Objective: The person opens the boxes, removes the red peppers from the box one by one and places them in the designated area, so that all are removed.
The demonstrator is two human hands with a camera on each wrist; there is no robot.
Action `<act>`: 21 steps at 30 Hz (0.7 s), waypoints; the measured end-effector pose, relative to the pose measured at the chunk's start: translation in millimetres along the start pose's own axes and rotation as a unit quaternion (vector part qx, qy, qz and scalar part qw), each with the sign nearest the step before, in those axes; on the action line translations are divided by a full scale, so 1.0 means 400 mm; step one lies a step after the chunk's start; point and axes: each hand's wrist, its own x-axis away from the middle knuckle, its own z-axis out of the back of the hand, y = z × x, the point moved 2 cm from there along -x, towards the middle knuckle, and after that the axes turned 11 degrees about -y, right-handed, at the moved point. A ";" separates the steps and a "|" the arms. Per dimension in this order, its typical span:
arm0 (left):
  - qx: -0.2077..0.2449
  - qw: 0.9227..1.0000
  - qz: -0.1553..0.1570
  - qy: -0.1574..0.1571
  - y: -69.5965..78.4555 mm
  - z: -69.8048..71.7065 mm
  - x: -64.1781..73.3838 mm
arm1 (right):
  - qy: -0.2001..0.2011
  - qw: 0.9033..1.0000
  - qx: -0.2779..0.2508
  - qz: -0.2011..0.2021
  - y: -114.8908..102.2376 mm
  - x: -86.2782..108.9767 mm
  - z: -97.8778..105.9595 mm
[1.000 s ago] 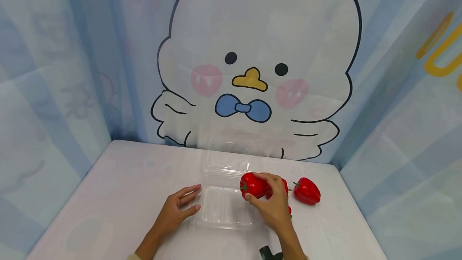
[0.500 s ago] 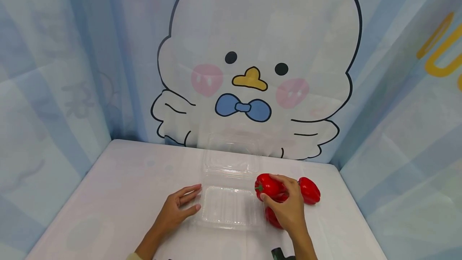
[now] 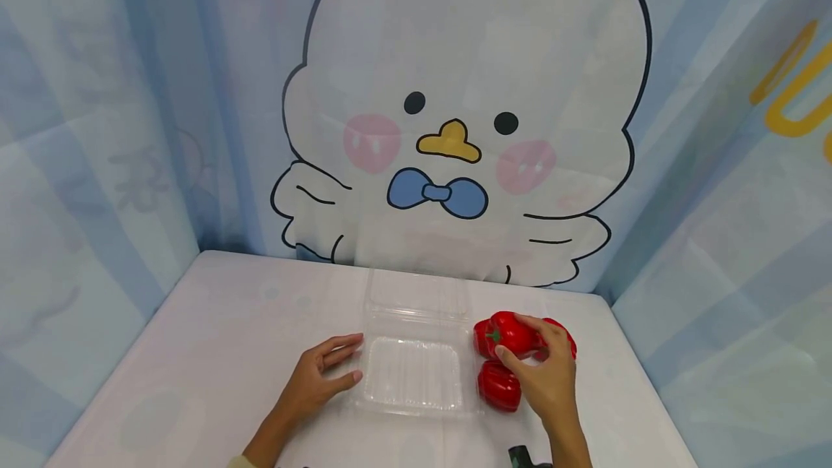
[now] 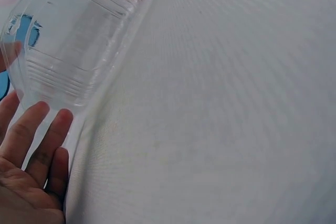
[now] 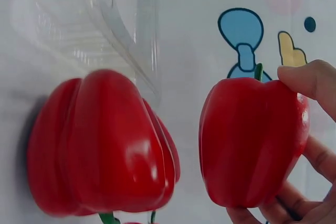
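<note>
My right hand (image 3: 546, 370) holds a red bell pepper (image 3: 512, 334) with a green stem, thumb on one side and fingers on the other. Behind that pepper a second one (image 3: 481, 338) is partly covered. A third pepper (image 3: 499, 386) lies just below, near the right side of a clear plastic clamshell container (image 3: 416, 406). Beyond my fingers a further pepper (image 3: 568, 341) is mostly hidden. My left hand (image 3: 318, 374) is at the container's left edge, fingers loosely extended. In the left wrist view its fingertips (image 4: 64, 116) reach the container's rim.
The container's lid (image 3: 416, 295) is raised at the back, toward the curtain with a cartoon chick (image 3: 448, 251). White cloth covers the table (image 3: 195, 381). A dark green object (image 3: 520, 456) shows at the bottom edge beside my right forearm.
My right hand has carried the held pepper from above the container's right side to the right, over the other peppers. The left hand has stayed at the container's edge.
</note>
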 end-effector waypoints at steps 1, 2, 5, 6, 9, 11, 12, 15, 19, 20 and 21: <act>-0.003 1.000 -0.002 0.001 0.000 0.000 0.000 | 0.006 1.000 0.001 0.001 0.002 0.001 0.005; -0.002 1.000 0.000 0.003 0.000 0.000 0.000 | 0.011 1.000 0.000 0.004 0.005 0.001 0.010; 0.002 1.000 -0.004 -0.001 0.002 0.001 0.001 | 0.027 1.000 0.000 0.006 0.014 0.004 0.024; 0.003 1.000 -0.008 -0.003 0.002 0.001 0.001 | 0.031 1.000 0.000 0.005 0.018 0.006 0.028; 0.009 1.000 -0.016 -0.011 0.004 0.000 0.002 | 0.042 0.999 0.002 -0.002 0.031 0.009 0.039; 0.012 1.000 -0.016 -0.012 0.005 0.001 0.003 | 0.047 0.999 0.002 -0.006 0.040 0.012 0.045; 0.011 1.000 -0.015 -0.012 0.006 0.001 0.003 | 0.049 0.999 0.003 -0.008 0.045 0.013 0.047; 0.011 1.000 -0.013 -0.013 0.006 0.000 0.003 | 0.058 0.998 0.005 -0.014 0.059 0.017 0.053; 0.010 1.000 -0.015 -0.015 0.006 0.000 0.003 | 0.066 0.998 0.013 -0.021 0.076 0.021 0.061; 0.011 1.000 -0.016 -0.015 0.006 0.000 0.003 | 0.067 0.997 0.015 -0.024 0.081 0.022 0.063; 0.011 1.000 -0.018 -0.016 0.005 0.001 0.003 | 0.068 0.997 0.018 -0.027 0.085 0.022 0.065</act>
